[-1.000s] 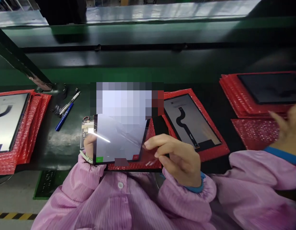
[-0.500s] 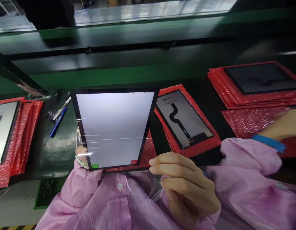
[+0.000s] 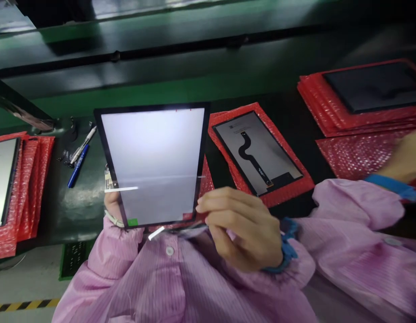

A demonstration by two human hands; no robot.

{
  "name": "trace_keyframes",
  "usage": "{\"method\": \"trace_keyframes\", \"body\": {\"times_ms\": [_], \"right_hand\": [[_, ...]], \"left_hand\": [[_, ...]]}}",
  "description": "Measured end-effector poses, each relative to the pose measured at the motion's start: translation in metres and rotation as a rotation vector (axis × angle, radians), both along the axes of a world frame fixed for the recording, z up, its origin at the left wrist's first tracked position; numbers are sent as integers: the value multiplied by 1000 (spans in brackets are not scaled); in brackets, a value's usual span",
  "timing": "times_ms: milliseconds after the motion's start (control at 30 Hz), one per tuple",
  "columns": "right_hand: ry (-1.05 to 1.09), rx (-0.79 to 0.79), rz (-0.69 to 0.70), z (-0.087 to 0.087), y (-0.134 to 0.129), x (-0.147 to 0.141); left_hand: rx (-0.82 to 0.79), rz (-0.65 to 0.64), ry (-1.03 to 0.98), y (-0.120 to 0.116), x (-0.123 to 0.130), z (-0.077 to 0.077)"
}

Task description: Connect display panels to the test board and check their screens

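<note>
My left hand point(image 3: 111, 204) grips the left edge of a black-framed tablet display point(image 3: 152, 166), whose lit white screen has a green patch and a red patch along its lower edge. A small circuit board point(image 3: 109, 179) shows behind that edge. My right hand point(image 3: 241, 229) sits at the display's lower right corner, its fingers pinching a thin clear film point(image 3: 182, 230) with a white tab at its end. The film seems to come from the display's lower edge, though the exact join is hard to see.
A display panel point(image 3: 258, 152) lies on a red bubble bag point(image 3: 228, 125) just beyond the held display. Stacked panels on red bags sit at the right point(image 3: 372, 87) and left point(image 3: 6, 179). A pen point(image 3: 83, 144) and blue marker point(image 3: 78, 166) lie on the dark bench point(image 3: 59, 211). A co-worker's hand point(image 3: 405, 154) reaches in at the right.
The display has risen and turned upright, facing me. My right hand has returned to its lower right corner, now pinching the film. The co-worker's hand has shifted.
</note>
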State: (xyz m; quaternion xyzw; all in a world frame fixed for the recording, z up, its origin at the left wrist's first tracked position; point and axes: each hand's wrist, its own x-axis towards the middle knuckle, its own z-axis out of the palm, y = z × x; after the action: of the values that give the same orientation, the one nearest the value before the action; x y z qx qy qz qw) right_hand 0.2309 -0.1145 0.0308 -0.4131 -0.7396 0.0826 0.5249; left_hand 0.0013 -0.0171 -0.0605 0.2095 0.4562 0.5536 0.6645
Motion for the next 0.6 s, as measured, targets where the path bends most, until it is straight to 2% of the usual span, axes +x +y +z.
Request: {"method": "trace_keyframes", "body": {"times_ms": [67,167,333,467,600], "right_hand": [[-60,-68,46,9,13,8],[-114,-199,68,29,37,18],[-51,-395,84,59,84,17],[232,-615,224,61,115,4],[547,-785,277,52,130,-5]], "left_hand": [[-19,-34,-131,1,13,10],[-25,-47,-273,6,25,18],[74,-70,-273,11,35,25],[128,-83,-230,10,45,35],[188,-93,-251,10,45,33]]}}
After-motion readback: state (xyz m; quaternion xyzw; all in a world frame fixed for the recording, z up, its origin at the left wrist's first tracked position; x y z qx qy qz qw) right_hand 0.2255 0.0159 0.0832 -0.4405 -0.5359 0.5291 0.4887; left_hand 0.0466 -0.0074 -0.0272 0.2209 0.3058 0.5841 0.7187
